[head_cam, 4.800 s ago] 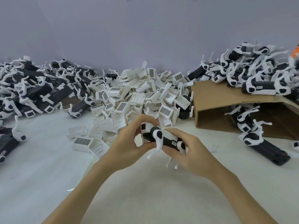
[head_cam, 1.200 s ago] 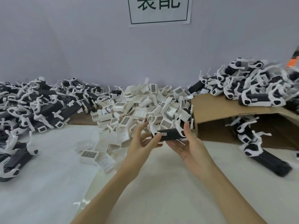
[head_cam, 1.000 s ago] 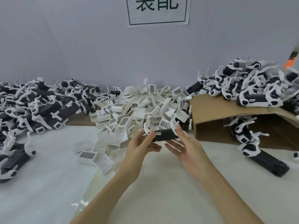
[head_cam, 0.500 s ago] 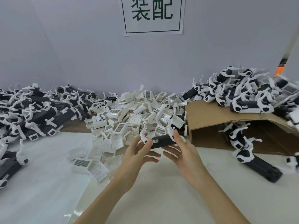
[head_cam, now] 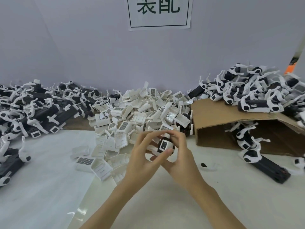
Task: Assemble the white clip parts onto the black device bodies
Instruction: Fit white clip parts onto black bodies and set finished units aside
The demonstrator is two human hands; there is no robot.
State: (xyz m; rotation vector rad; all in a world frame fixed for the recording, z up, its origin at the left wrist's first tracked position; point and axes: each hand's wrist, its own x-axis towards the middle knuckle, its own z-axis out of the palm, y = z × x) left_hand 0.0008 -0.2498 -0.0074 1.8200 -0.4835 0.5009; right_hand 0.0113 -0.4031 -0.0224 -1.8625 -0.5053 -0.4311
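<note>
A white-covered table (head_cam: 49, 187) carries all the parts, backed by a pale wall with a printed paper sign (head_cam: 159, 13) pinned above. At the far left lies a wide heap of black device bodies (head_cam: 38, 109) already tangled with white clip arms. At the far right a second heap of fitted bodies (head_cam: 257, 91) rests on top of a cardboard box (head_cam: 214, 116) lying on its side with its mouth facing the viewer; more fitted bodies (head_cam: 247, 144) spill from inside it onto the table. Between the two heaps, at centre, sits a pile of loose white clip parts (head_cam: 142, 109), several bearing small barcode-like labels, some scattered toward the near edge.

In front of that pile, above the table, both hands meet around one black device body (head_cam: 165, 145), seen end-on, with a white-framed dark window facing the viewer. The left hand (head_cam: 143, 157) curls its fingers over the top and presses its thumb against the lower front. The right hand (head_cam: 179, 156) cradles the body from the right side, fingers curled over its top. A white clip part (head_cam: 152, 148) shows between the palms, touching the body. A small black fragment (head_cam: 203, 165) lies on the table just right of the hands.
</note>
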